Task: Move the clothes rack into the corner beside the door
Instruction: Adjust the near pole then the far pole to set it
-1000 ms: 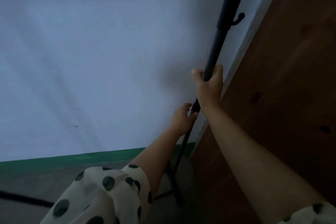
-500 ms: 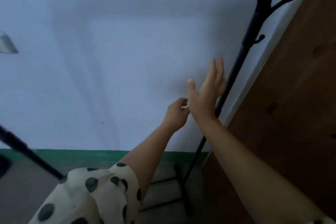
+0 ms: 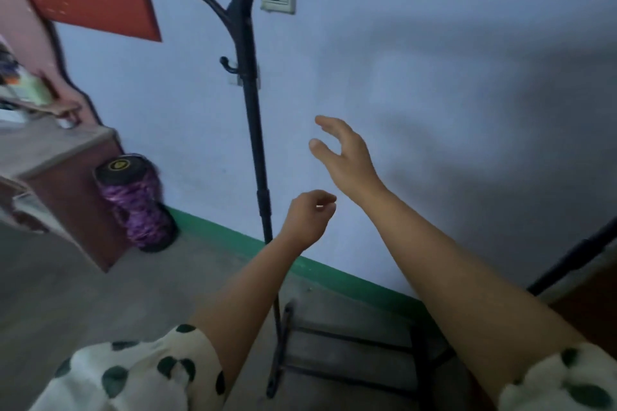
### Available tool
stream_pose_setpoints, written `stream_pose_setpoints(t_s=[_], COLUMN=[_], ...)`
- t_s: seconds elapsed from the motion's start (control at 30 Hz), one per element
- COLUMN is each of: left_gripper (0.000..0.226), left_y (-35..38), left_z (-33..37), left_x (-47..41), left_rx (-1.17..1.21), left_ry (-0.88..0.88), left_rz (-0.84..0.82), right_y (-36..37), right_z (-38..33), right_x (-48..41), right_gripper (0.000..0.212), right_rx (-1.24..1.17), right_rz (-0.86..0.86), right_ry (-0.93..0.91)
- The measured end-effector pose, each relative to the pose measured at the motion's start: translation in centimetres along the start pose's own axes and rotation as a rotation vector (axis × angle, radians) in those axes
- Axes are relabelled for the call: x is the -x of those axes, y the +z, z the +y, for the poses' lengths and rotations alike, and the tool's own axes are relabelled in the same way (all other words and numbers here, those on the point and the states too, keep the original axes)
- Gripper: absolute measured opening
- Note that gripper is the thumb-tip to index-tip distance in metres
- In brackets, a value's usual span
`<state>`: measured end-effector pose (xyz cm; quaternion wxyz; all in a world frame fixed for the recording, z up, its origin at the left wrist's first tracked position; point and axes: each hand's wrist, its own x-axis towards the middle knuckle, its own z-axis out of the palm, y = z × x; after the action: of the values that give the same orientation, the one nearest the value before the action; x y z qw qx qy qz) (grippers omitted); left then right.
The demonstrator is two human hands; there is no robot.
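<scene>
Sleeves (image 3: 133,374) with dark dots cover your upper arms at the bottom edge. Your left hand (image 3: 309,218) is loosely curled and holds nothing, just beside the black upright pole of the clothes rack (image 3: 253,117). Your right hand (image 3: 345,157) is higher, fingers spread, also empty and apart from the rack. The rack stands against the pale blue wall (image 3: 434,93), its top bar running to the right. Farther left, a purple bin (image 3: 137,203) stands beside a brown cabinet (image 3: 66,197).
</scene>
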<state>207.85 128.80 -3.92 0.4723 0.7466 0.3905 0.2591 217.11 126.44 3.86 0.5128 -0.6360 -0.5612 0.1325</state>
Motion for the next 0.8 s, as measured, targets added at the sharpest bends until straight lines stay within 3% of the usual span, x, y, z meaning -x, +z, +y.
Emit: stream_pose_setpoints(t_s=[0.17, 0.33, 0.6, 0.8], left_gripper=[0.025, 0.02, 0.058, 0.035], left_y=[-7.3, -12.1, -10.9, -8.5], left_z=[-5.1, -8.8, -11.5, -11.7], left_x=[0.6, -0.9, -4.7, -7.1], left_rx=[-0.038, -0.064, -0.078, -0.082], left_ry=[-0.073, -0.148, -0.18, -0.116], left_rz=[0.098, 0.162, -0.008, -0.039], right_y=[6.4, 10.9, 13.7, 14.1], right_z=[-2.0, -2.5, -0.7, 0.2], right_x=[-2.1, -4.4, -7.1, -8.6], right_gripper=[0.052, 0.048, 0.022, 0.035], right_rx=[-0.045, -0.133, -0.227, -0.356], right_rz=[-0.105, -0.035, 0.068, 0.06], right_ry=[0.09, 0.198, 0.286, 0.288])
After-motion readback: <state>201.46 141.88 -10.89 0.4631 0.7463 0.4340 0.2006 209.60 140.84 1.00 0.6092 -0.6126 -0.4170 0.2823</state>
